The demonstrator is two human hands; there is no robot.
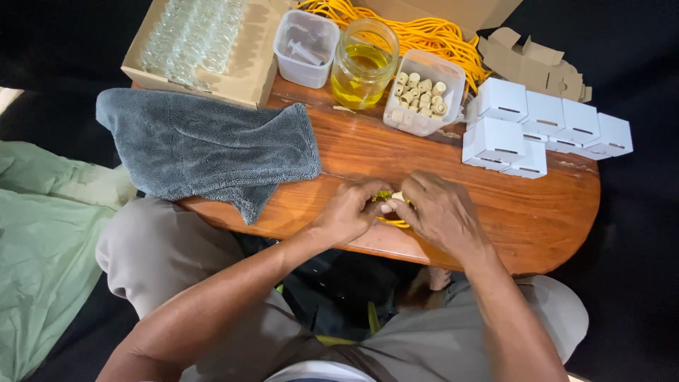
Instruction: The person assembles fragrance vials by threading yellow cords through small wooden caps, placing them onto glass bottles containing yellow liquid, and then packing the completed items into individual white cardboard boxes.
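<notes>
My left hand [348,209] and my right hand [440,211] meet at the near edge of a wooden table [537,212]. Between their fingertips they pinch a small pale stopper-like piece with yellow string [391,199] looped around it. Most of that piece is hidden by my fingers. Behind my hands stands a clear tub of pale cork-like stoppers [423,92], a glass jar of yellow liquid [363,65] and a heap of yellow string [431,32].
A grey towel [205,145] lies on the table's left. At the back sit a cardboard box of small glass bottles [198,39] and a clear tub with a syringe [305,48]. Several small white boxes [537,124] are at the right. Green cloth [42,233] lies left.
</notes>
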